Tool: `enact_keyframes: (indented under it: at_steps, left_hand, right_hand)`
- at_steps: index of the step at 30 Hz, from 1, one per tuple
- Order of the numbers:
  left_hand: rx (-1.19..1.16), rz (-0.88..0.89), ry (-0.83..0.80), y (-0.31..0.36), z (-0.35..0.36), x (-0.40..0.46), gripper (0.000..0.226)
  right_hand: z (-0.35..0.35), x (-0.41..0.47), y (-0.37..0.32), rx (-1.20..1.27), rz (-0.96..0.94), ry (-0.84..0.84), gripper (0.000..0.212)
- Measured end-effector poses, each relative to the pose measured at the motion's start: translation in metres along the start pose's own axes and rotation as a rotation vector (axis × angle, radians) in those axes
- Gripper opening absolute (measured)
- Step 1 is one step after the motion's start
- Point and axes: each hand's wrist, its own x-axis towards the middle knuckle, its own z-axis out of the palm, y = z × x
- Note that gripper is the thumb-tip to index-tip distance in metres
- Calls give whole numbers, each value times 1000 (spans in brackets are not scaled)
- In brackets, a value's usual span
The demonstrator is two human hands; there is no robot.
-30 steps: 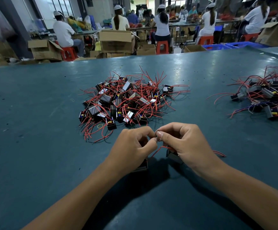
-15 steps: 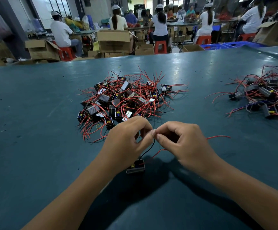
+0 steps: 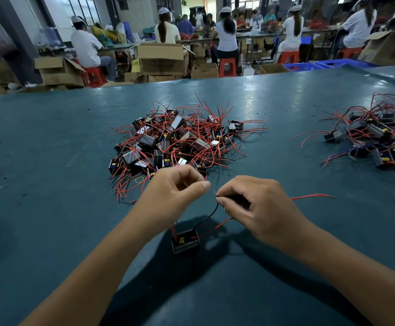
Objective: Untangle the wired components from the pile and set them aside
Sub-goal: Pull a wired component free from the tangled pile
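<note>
Two hands work just above the teal desk [image 3: 50, 161], close together near the front edge. The left hand [image 3: 168, 196] has its fingers curled, thumb and forefinger tips pressed together as if pinching something fine; whether a wire end sits between them cannot be told. The right hand [image 3: 253, 203] is also curled, its thumb and forefinger pinching the end of a black wire [image 3: 207, 217], with a red wire [image 3: 311, 196] running out past its knuckles toward 3 o'clock.

Below and between the two hands, at about 6 o'clock from the fingertips, a small black component [image 3: 185, 240] rests on the desk. The black wire curves up from it to the right hand, and short red leads rise from its top toward both hands. A yellow part shows inside its open face.

At 12 o'clock from the hands lies the tangled pile [image 3: 175, 142] of black boxes and red wires, its near edge just behind the left hand. Well apart, at 2 o'clock near the desk's right edge, sits a second heap [image 3: 375, 135] of similar wired parts.

Beyond the desk, seated workers [image 3: 224, 36] in white caps and cardboard boxes [image 3: 161, 58] fill the background.
</note>
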Motion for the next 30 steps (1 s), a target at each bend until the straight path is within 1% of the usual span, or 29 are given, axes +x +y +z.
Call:
enact_keyframes:
  at_steps: [2,3,5,7,14,20,23,25,27,30]
  left_hand:
    - [188,299,3,-2,-8,2,7]
    - [262,411,-18,-3,-11,3,8]
    - [396,543,-47,-6,-13,4,12]
    - [442,578,-41,-8,-12,5,13]
    - [473,652,2,-8,-12,6,12]
    - [445,657,27,-5,-6,5,16]
    - [429,593,-4,-4,-3,3,14]
    - [388,520,-22,-4,-3,1,15]
    - [298,407,-40,-5,0,0,17]
    - [67,210,-112,-7,4,0,17]
  right_hand:
    - [-1,0,2,37,27,6,2]
    - [-1,0,3,52,35,1,2]
    - [-2,0,3,76,40,-13,3]
    - [-2,0,4,100,45,-14,4]
    - [-3,1,5,148,25,-28,4]
    - [-4,0,6,138,-13,-1,4]
    - [-3,-1,6,74,-48,24,3]
    - [-3,0,6,38,-62,34,5]
    - [-3,0,6,8,-75,44,5]
    - [-2,0,5,50,-41,76,3]
